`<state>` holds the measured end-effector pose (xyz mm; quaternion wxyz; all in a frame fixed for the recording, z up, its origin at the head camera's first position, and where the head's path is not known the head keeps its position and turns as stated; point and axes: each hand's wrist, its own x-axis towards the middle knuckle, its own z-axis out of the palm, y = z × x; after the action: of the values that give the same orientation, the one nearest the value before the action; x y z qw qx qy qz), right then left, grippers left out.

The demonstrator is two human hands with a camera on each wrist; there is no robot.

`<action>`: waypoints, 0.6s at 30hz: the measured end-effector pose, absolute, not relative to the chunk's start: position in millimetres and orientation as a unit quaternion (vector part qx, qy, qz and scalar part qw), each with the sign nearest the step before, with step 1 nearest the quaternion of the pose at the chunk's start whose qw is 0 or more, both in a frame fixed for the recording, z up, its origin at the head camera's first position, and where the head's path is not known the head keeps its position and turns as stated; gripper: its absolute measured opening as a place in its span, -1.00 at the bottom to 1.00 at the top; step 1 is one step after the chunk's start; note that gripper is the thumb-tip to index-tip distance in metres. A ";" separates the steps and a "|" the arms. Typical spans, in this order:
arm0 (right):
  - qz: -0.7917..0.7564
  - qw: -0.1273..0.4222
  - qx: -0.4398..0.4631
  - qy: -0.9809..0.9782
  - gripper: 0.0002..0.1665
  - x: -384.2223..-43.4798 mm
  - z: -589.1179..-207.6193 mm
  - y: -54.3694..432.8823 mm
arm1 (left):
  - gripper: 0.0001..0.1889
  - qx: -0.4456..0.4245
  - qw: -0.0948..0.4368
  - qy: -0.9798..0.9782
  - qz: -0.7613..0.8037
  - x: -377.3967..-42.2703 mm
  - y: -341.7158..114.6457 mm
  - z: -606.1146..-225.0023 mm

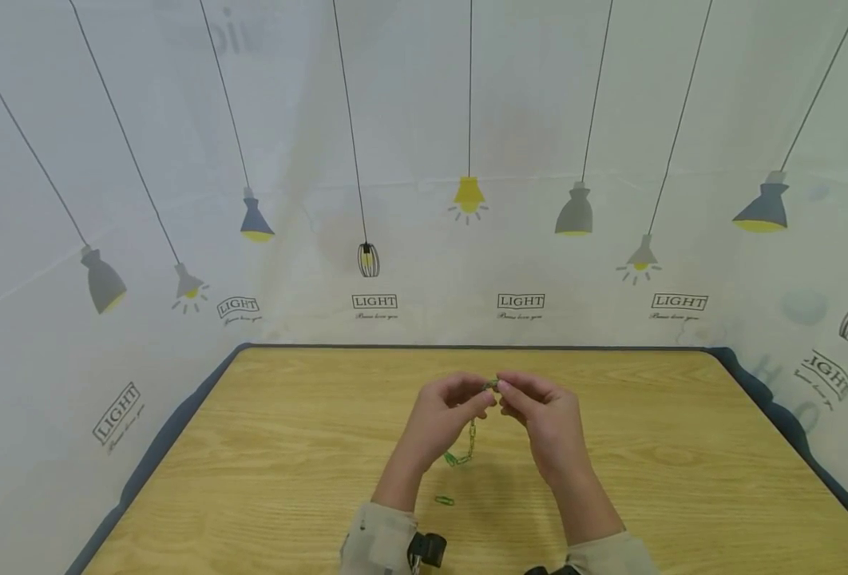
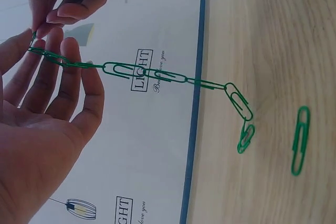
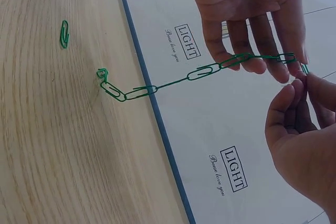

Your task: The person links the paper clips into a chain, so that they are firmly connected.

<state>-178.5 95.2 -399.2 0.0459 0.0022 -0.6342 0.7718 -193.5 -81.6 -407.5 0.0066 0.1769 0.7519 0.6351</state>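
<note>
A chain of several green paper clips [image 2: 167, 76] hangs from my left hand [image 1: 434, 419], which pinches its top end between thumb and index finger. Its other fingers are spread behind the upper links. Facing it, my right hand [image 1: 555, 423] pinches a green paper clip [image 3: 304, 69] right at that top end, the fingertips of both hands close together. Fingers partly hide this clip. The chain's lower end rests on the wooden table [image 1: 287, 447]. One loose green paper clip [image 1: 444, 501] lies on the table, nearer my body than the chain.
A pale backdrop [image 1: 424, 120] printed with hanging lamps and the word LIGHT stands behind the table and along both sides. Dark blue edging [image 1: 467, 346] runs along the table's far border. A black wrist camera [image 1: 433, 549] sits by my left sleeve [image 1: 377, 539].
</note>
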 end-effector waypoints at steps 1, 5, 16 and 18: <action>0.771 0.046 0.002 -0.635 -0.72 -178.4 -399.0 95.2 | -0.71 0.179 0.004 0.750 0.636 -193.5 -81.5 -406.6; 0.768 0.044 0.001 -0.639 -0.70 -177.7 -397.8 95.1 | -0.74 0.176 -0.005 0.748 0.640 -192.8 -81.6 -404.3; 0.699 0.015 0.020 -0.715 -0.62 -179.9 -390.4 101.6 | -0.77 0.150 -0.026 0.757 0.635 -194.2 -84.6 -406.3; 0.676 0.012 0.026 -0.736 -0.62 -181.7 -388.3 105.4 | -0.75 0.141 -0.033 0.757 0.637 -195.3 -85.4 -408.5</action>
<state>-181.7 105.4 -388.3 0.0121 0.0264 -0.7360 0.6764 -195.3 -85.4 -408.5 -0.0329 0.1412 0.7575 0.6365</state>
